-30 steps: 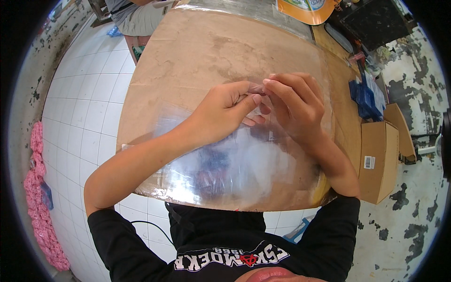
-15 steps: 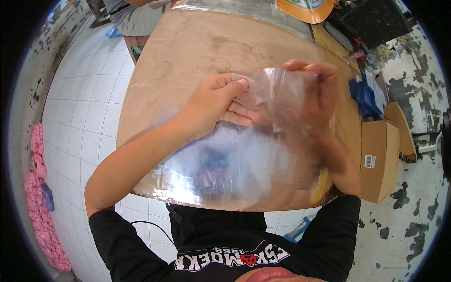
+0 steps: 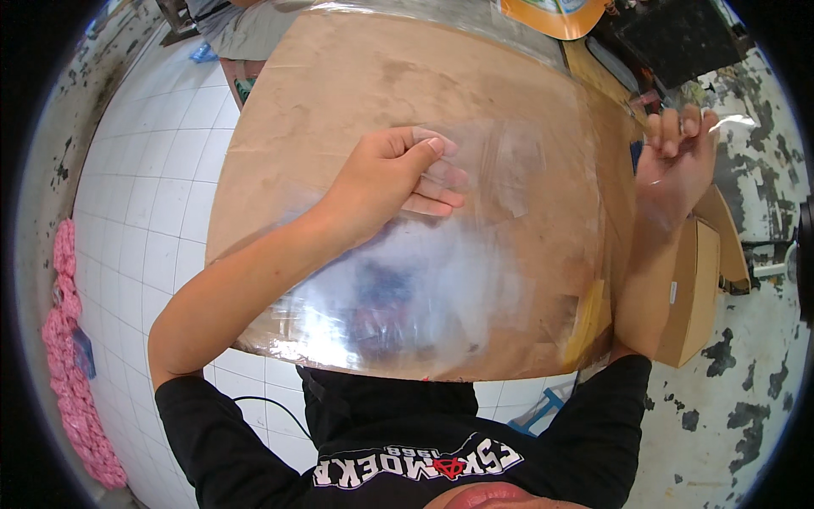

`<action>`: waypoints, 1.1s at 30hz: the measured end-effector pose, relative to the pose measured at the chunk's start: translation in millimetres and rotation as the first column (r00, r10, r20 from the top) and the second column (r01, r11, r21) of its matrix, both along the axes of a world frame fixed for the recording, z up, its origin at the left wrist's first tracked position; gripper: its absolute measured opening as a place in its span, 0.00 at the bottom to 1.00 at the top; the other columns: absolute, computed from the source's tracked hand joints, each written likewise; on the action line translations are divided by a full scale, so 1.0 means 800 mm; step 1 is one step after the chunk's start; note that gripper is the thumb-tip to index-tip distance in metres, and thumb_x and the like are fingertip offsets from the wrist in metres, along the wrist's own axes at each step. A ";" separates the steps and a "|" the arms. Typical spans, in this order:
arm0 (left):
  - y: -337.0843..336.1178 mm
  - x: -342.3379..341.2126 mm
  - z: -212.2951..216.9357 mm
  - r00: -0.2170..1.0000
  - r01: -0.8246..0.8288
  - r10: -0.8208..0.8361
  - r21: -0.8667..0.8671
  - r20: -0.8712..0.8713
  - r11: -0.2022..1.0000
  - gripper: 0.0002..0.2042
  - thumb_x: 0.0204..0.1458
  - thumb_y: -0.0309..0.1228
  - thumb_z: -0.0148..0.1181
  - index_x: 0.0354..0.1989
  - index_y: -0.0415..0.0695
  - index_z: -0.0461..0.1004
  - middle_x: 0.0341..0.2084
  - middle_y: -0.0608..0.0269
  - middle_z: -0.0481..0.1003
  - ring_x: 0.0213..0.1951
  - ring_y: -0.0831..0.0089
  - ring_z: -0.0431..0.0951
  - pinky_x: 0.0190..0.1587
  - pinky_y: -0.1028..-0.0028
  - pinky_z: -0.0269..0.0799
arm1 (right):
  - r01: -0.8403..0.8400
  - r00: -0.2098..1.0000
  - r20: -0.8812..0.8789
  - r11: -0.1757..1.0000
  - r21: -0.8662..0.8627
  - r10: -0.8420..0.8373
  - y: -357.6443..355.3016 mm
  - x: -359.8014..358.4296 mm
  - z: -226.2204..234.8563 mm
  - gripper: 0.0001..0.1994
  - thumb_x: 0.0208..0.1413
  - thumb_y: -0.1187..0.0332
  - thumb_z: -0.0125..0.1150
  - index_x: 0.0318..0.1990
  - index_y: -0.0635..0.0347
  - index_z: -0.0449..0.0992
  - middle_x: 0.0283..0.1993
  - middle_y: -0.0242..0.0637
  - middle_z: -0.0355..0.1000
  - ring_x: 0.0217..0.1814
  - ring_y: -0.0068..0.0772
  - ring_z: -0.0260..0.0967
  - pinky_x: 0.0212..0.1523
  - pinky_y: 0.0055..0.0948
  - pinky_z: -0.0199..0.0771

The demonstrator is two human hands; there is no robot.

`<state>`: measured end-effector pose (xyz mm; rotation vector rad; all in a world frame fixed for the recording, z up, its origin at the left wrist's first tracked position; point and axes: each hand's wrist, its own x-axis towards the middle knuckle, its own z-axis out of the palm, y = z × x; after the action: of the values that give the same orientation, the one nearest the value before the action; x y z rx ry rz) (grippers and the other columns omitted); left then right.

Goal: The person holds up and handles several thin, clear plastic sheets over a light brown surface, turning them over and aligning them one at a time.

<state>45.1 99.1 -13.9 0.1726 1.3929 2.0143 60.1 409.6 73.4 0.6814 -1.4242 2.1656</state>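
Clear film (image 3: 509, 165) is seen in the head view above the middle of the cardboard-covered table (image 3: 407, 68), pinched between thumb and forefinger of the left hand (image 3: 394, 178), presumably so the flimsy sheet is kept from slipping. Beyond the table's right edge, the right hand (image 3: 678, 161) is raised, fingers curled beside a shiny strip (image 3: 736, 120); whether it is gripped cannot be told.

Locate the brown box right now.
In the head view, the brown box is on the right side, between the right forearm and the peeling wall, below the right hand.
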 end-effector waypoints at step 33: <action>0.005 0.017 0.000 0.936 0.131 -0.184 -0.189 -0.301 0.973 0.16 0.62 0.33 0.50 0.52 0.33 0.67 0.33 0.53 0.78 0.22 0.77 0.75 0.25 0.78 0.73 | -0.162 0.979 0.139 0.983 0.090 0.149 0.046 -0.033 0.003 0.10 0.64 0.61 0.51 0.44 0.57 0.70 0.31 0.28 0.66 0.34 0.26 0.64 0.42 0.27 0.66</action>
<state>58.6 103.1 -13.9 0.5371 1.6805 1.7815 33.3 446.3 76.2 0.7194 -1.6060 2.3085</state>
